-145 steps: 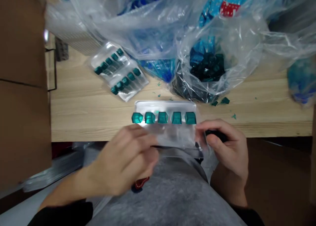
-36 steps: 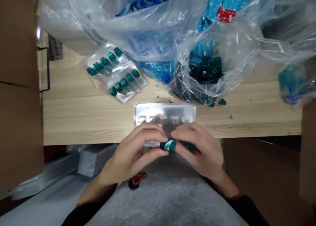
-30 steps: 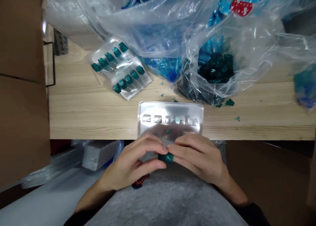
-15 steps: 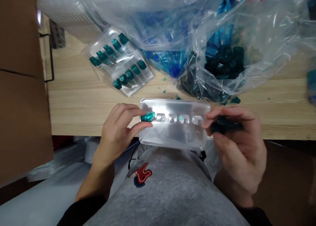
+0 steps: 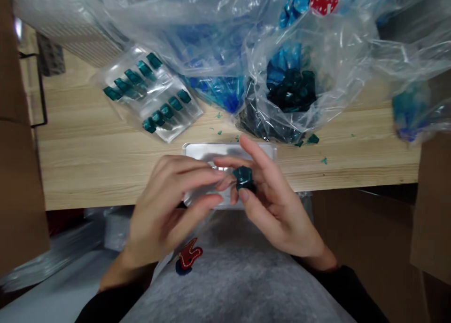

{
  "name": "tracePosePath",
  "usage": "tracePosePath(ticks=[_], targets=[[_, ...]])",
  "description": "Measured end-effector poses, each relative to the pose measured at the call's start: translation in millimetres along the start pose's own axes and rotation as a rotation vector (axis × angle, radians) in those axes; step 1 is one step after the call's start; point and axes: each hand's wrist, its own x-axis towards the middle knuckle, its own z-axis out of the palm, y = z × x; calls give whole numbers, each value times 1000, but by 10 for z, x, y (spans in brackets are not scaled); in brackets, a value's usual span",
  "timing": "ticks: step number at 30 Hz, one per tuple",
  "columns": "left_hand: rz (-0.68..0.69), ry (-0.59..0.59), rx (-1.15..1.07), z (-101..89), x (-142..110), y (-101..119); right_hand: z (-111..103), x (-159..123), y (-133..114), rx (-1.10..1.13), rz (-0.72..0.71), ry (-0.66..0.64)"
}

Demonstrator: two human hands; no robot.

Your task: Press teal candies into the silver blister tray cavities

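My right hand [image 5: 273, 210] pinches a dark teal faceted plastic piece [image 5: 244, 178] between thumb and fingers. My left hand [image 5: 169, 200] is beside it, its fingertips reaching toward that piece, and it shows nothing in its grip. Both hands hover over a shallow silver tray [image 5: 229, 149], hiding its cavities. Behind it, on the table, lies a transparent blister tray [image 5: 176, 85] with two rows of teal pieces.
A transparent bag [image 5: 317, 45] holds a heap of dark teal pieces [image 5: 291, 90] and blue packets. Teal scraps [image 5: 312, 139] dot the wooden table [image 5: 105, 172]. Cardboard boxes [image 5: 431, 205] stand at the right, and my grey-covered lap with a red patch [image 5: 189, 253] lies below.
My left hand has moved right, off the tray's left end, and the teal piece it held there no longer shows. My right hand has come in over the tray, closing the gap between my hands.
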Motion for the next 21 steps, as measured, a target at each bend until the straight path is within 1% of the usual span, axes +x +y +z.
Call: tracePosePath(ticks=[2,3,5,8,11,14,17,19,21], targets=[[93,-31,59,68,77,115,6,-14,-14,-79,20,-19],[115,-52,89,97,105,142,7,-22,-24,-117,28,-27],[102,-76,125,132,128,142,5,-37,-41,-162,29,-35],[60,-37,49,135,102,75,5,-34,-51,-158,5,-18],[30,-7,-96,113,66,32,10,4,-53,-205,-68,56],[-4,-7,-148,107,59,42,10,46,-60,-259,-145,133],[-32,12,-197,132,64,63,-8,63,-64,-171,-107,161],[-52,33,-286,147,59,70,-31,60,-64,-36,-54,135],[-84,4,-417,145,44,76,-60,53,-69,92,-9,76]])
